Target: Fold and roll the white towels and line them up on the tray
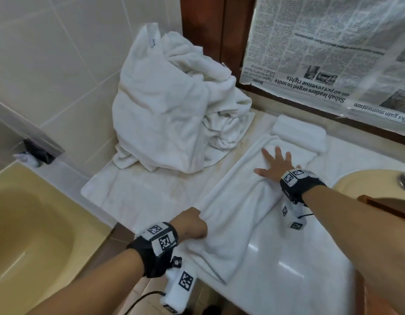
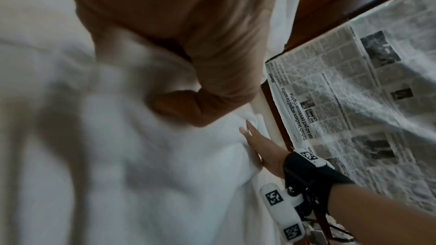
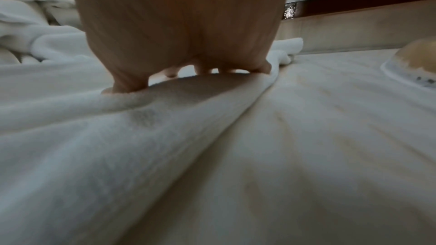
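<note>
Two hands worked one long white folded towel (image 1: pixel 237 201) lying diagonally across the pale worktop (image 1: pixel 151 192). The left hand (image 1: pixel 192 226) gripped its near end in a fist, while the right hand (image 1: pixel 275 165) pressed flat, fingers spread, toward the far end. Its long axis ran from the left hand to a small rolled white towel (image 1: pixel 299 133) just beyond.

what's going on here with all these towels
A person is folding a white towel laid out on the bathroom counter. The left hand grips its near edge, and the right hand presses flat on its middle. One rolled towel lies just beyond it by the wall, and a heap of unfolded towels waits to the left.
</note>
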A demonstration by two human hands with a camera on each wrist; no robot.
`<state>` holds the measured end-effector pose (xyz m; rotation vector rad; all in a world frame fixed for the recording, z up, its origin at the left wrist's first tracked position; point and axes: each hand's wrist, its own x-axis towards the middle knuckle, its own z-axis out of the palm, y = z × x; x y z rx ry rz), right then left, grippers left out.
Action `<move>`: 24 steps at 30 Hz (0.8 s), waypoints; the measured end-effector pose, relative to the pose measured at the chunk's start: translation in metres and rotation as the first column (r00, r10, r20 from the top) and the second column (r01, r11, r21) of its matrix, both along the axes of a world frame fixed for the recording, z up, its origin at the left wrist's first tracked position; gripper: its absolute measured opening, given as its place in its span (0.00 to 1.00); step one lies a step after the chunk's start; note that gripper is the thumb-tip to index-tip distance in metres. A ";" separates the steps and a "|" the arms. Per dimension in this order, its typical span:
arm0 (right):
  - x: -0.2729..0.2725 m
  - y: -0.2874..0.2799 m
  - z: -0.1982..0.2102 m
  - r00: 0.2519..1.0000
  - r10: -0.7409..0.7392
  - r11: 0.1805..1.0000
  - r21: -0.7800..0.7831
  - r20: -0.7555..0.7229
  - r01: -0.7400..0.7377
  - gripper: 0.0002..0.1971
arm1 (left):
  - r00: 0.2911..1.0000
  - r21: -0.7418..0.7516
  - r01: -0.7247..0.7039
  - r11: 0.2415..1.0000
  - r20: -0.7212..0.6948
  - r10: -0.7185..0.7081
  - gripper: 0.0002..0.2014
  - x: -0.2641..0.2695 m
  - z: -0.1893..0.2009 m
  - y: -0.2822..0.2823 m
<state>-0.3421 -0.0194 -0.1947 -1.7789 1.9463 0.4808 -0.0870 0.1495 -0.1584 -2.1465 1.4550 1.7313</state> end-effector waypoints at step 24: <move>0.047 0.083 -0.007 0.995 0.094 0.992 -0.083 0.044 -0.090 0.40 | 0.840 -0.108 0.375 0.921 0.460 -0.288 0.08 0.055 -0.001 0.007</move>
